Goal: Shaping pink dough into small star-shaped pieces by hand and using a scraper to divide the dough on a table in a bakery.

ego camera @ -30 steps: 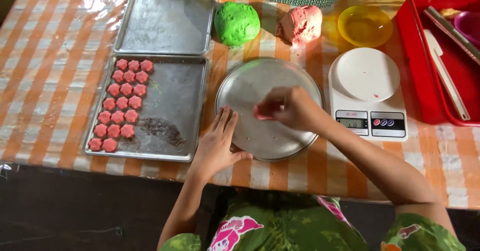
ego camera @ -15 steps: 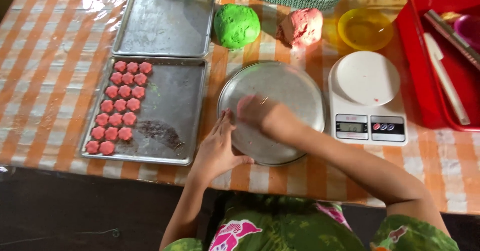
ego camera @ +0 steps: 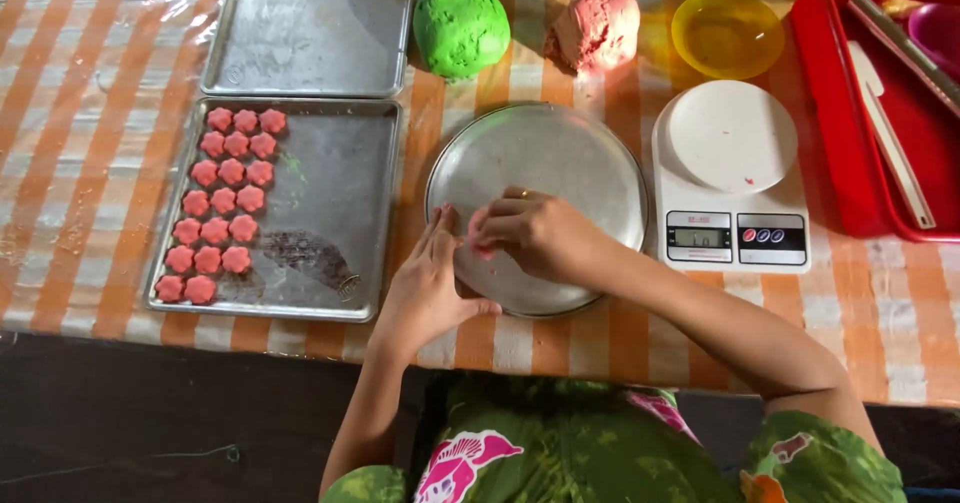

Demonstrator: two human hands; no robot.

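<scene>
Since half a second ago the right hand (ego camera: pixel 530 235) has been drawn nearer the body, to the near left part of the round metal plate (ego camera: pixel 560 158), and the left hand (ego camera: pixel 432 285) has stayed at the plate's near left rim.

Far left of the hands, rows of pink flower-shaped dough pieces (ego camera: pixel 222 203) are laid on a rectangular baking tray (ego camera: pixel 330 213); an empty tray (ego camera: pixel 310 28) is set beyond it. The left hand is held flat, fingers released, its edge resting on the checked orange desk (ego camera: pixel 80 143) against the plate. The right hand is pinched around a small pink dough piece (ego camera: pixel 484 252), just beside the left fingers. Beyond the hands a green dough ball (ego camera: pixel 461 29) and a pink dough lump (ego camera: pixel 598 29) are seen. To the right a white kitchen scale (ego camera: pixel 732 178) stands, with a yellow bowl (ego camera: pixel 727 33) behind it and a red tray (ego camera: pixel 850 163) farthest right.
</scene>
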